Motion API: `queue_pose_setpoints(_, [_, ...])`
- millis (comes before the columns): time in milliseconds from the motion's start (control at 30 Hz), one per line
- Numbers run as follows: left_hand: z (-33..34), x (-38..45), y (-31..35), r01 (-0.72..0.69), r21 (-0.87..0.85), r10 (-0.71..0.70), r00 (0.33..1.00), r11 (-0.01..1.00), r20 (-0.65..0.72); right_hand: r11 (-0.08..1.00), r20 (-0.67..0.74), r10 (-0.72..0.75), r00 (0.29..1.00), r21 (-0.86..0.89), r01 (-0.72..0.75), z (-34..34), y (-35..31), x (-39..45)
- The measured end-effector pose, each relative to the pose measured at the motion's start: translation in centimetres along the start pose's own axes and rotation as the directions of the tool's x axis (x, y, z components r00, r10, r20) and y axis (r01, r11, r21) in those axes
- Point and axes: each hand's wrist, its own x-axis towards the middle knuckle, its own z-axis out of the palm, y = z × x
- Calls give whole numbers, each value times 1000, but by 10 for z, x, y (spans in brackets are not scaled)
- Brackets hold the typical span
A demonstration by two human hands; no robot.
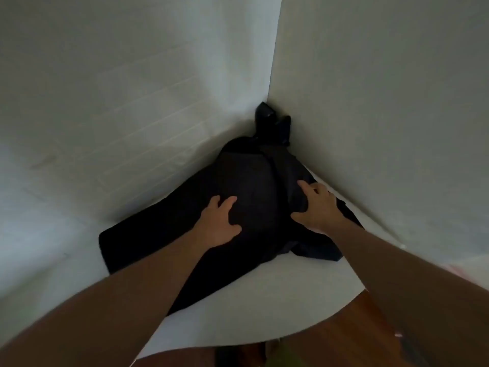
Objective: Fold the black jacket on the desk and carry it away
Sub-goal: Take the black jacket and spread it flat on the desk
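Observation:
The black jacket (246,186) lies spread on the white desk (238,313), pushed into the corner between two white walls. One sleeve stretches out to the left. My left hand (221,221) rests flat on the jacket's middle, fingers spread. My right hand (316,205) presses on a folded-over part along the jacket's right side, fingers slightly bent; whether it pinches the cloth is unclear.
A small black object (272,123) stands in the far corner behind the jacket. White walls (132,102) close the desk on the left and right. Brown wooden floor (357,335) shows beyond the desk's curved front edge.

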Motion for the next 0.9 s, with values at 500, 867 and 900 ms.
queue_pose_setpoints(500, [47, 56, -12, -40, 87, 49, 994, 995, -95, 958, 165, 79, 983, 260, -121, 63, 25, 85])
queue_pose_setpoints(867, [-84, -13, 7, -129, -252, 26, 925, 959, -378, 614, 220, 2, 975, 770, -175, -97, -34, 52])
queue_pose_setpoints(900, [-99, -17, 15, -152, -286, 16, 904, 946, -427, 619, 137, -21, 990, 780, -95, -113, -53, 42])
